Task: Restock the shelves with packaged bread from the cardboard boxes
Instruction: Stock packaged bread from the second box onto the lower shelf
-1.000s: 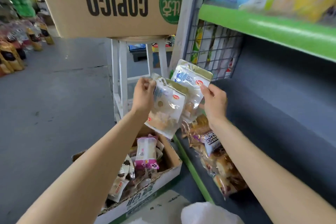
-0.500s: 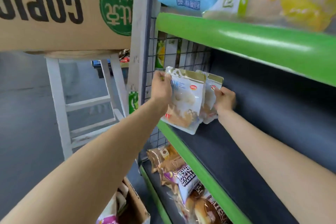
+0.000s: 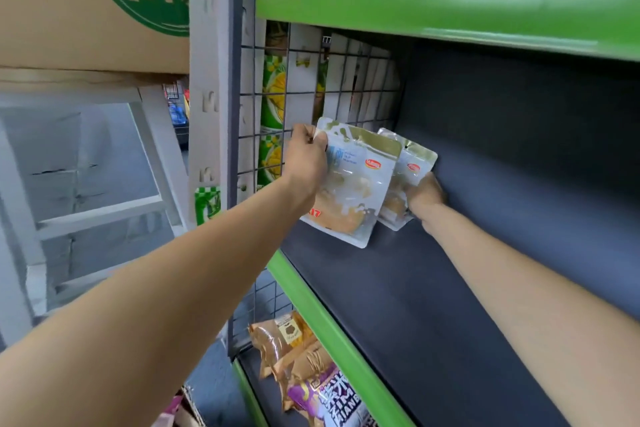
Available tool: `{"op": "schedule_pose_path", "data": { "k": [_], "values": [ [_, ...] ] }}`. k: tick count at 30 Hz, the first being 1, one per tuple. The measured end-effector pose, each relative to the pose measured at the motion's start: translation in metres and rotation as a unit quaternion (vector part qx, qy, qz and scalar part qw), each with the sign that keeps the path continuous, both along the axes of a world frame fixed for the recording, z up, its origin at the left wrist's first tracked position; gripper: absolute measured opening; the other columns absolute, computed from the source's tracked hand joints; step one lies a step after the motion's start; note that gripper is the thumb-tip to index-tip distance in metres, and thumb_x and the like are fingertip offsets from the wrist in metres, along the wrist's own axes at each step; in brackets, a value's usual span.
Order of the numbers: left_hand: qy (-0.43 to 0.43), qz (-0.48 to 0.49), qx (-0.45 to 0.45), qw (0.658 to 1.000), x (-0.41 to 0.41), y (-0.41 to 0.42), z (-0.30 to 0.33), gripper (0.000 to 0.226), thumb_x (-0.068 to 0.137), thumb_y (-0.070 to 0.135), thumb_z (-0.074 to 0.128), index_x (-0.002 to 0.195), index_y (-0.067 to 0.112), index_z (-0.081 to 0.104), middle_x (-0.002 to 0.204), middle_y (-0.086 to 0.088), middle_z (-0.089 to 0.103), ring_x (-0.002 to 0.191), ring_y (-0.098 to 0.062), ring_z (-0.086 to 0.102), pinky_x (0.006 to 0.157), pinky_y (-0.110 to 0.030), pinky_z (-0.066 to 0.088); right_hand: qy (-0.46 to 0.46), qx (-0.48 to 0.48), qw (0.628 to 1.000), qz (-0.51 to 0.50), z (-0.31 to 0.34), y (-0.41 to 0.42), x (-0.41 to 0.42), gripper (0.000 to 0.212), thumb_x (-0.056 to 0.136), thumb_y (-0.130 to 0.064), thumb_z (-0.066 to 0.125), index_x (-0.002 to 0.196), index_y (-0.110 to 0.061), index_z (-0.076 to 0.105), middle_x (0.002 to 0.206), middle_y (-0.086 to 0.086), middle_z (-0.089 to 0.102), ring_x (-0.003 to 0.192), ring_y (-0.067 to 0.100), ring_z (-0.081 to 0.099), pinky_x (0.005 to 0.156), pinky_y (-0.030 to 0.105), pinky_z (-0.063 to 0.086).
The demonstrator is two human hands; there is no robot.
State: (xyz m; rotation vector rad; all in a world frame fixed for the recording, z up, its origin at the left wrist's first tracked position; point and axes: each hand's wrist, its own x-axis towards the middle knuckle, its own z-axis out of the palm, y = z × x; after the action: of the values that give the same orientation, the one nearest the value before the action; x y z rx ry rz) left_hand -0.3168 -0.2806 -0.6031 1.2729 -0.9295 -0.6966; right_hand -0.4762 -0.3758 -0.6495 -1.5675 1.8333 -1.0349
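The right hand (image 3: 425,198) is half hidden behind the rear bread packet (image 3: 410,177); its fingers curl round that packet's lower right edge, though the fingertips cannot be seen. The left hand (image 3: 306,159) pinches the upper left corner of the front bread packet (image 3: 353,184), which covers much of the rear one. Both packets stand in mid-frame with long axis near upright, tops tilted right, printed faces toward the viewer, lower edges at the dark shelf (image 3: 433,305). A cardboard box (image 3: 93,0) is cut off at upper left. Bagged bread (image 3: 311,374) at the bottom is blurred.
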Motion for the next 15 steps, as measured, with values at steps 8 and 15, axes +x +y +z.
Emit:
{"op": "schedule_pose_path", "data": {
  "k": [8,15],
  "values": [
    [0.013,-0.011,0.000,1.000,-0.014,0.012,0.016,0.024,0.101,0.017,0.035,0.077,0.018,0.037,0.073,0.000,0.040,0.062,-0.013,0.039,0.056,-0.026,0.040,-0.246,-0.102,0.943,0.201,0.042,0.101,-0.007,0.057,0.089,-0.039,0.058,0.140,-0.029,0.033,0.129,-0.003,0.053,0.106,0.011,0.057,0.086,0.033,0.050],
    [-0.058,-0.038,0.013,0.997,-0.029,0.016,0.009,0.044,0.095,0.013,0.046,0.137,0.015,0.033,0.129,-0.009,0.048,0.115,-0.027,0.053,0.096,-0.039,0.047,-0.171,-0.121,0.973,0.097,0.022,0.087,0.018,0.038,0.071,-0.012,0.078,0.106,-0.014,0.064,0.107,0.006,0.070,0.100,0.027,0.064,0.090,0.042,0.052]
  ]
}}
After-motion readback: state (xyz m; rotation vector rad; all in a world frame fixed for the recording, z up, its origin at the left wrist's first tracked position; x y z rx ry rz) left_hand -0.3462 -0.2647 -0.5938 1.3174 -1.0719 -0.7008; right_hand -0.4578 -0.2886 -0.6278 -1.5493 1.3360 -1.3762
